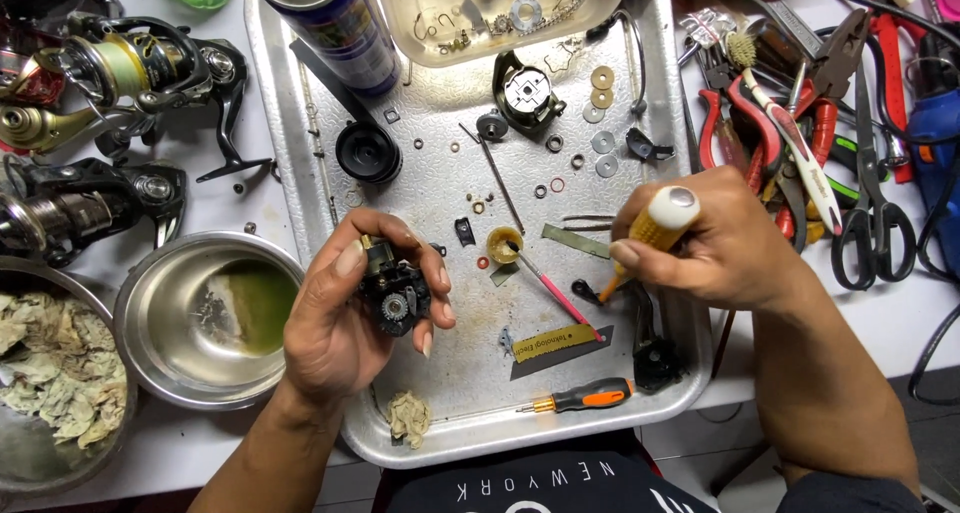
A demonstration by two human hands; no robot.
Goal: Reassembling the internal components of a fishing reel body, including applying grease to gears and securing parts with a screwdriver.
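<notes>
My left hand [345, 313] is closed around a small black fishing-reel body [393, 295] with a gear showing, held over the metal tray [450, 188]. My right hand [715, 243] grips a yellow-handled screwdriver [658, 223], its orange neck and tip pointing down and left toward the tray, a short way right of the reel body. Between the hands lie a small yellow grease cap [503, 243] and a pink brush [555, 291].
Washers, rings, a black spool [367, 152] and a reel side plate [528, 93] lie on the tray, with a small orange-and-black screwdriver [585, 397] at its front. Steel bowls [205, 318] and fishing reels [110, 73] sit left; pliers and scissors [875, 223] right. A spray can [335, 23] stands behind.
</notes>
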